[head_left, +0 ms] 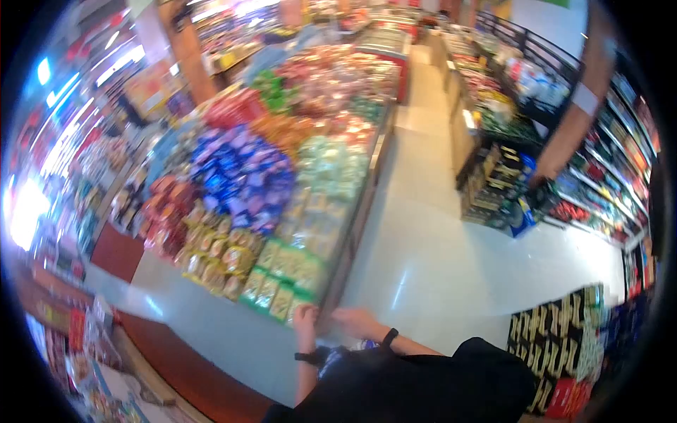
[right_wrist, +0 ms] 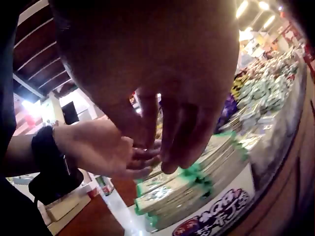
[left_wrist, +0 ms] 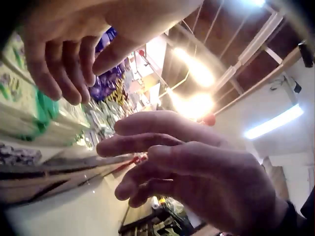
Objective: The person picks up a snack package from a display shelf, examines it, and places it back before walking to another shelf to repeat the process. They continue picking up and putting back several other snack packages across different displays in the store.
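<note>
In the head view, the left hand [head_left: 305, 326] and right hand [head_left: 358, 324] are held close together at the near corner of a display stand, beside green-edged packs [head_left: 271, 292]. Neither visibly holds anything. The left wrist view has the left hand [left_wrist: 83, 37] at the top, fingers hanging loosely bent, and the right hand [left_wrist: 202, 169] below, fingers slightly spread. From the right wrist, the right hand [right_wrist: 162, 83] hangs in front of the green-edged packs [right_wrist: 172, 194], partly overlapping the left hand [right_wrist: 96, 150]; contact between them cannot be told.
Blue packs [head_left: 243, 176], red packs [head_left: 168, 211] and yellow packs [head_left: 218, 257] are heaped on the stand. A pale floor aisle [head_left: 395, 233] runs along its right side. Black boxes [head_left: 557, 331] stand at lower right, a counter edge [head_left: 141, 359] at lower left.
</note>
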Available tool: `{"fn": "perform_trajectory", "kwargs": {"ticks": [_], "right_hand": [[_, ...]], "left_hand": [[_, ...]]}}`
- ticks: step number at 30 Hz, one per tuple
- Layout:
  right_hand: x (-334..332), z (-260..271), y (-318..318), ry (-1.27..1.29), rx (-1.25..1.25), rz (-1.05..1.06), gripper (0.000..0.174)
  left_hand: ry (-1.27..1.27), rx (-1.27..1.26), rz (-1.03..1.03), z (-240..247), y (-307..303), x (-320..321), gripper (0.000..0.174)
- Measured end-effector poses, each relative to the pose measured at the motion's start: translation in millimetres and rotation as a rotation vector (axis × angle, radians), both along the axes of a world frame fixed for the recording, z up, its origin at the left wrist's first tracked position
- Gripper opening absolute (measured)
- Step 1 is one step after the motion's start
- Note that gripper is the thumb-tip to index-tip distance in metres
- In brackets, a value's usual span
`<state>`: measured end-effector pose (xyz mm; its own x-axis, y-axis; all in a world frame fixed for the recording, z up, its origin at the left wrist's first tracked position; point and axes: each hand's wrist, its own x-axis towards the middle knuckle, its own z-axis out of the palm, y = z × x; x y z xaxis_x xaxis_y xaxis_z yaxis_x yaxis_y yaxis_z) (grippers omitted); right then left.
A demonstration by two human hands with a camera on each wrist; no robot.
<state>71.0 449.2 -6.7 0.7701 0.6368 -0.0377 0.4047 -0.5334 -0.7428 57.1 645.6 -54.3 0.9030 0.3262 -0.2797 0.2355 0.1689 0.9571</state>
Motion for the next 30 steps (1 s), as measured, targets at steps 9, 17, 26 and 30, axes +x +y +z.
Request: {"fn": "perform_trajectory", "kwargs": {"ticks": [9,17,26,30], "right_hand": [[-102.0,2.2,-264.9,0.121,0.002,-0.501,0.025],[-234.3,8.9,-446.2,-0.009,0.019,-1.147,0.024],[-328.1,-25.7,-545.1,0.058,0.045,-1.594,0.023],[-353.3,-38.5,-585.5,0.084,0.117,-1.765,0.024]], "left_hand": [[-0.095,0.074,-0.692,-8.5,-242.0,-23.1,0.018],[0.039,0.117,-1.289,17.6,-484.3,-76.9,0.023],[0.06,0.113,-1.782,8.9,-640.3,-103.8,0.024],[0.087,0.228,-1.925,-30.0,-717.2,-107.7,0.024]]}}
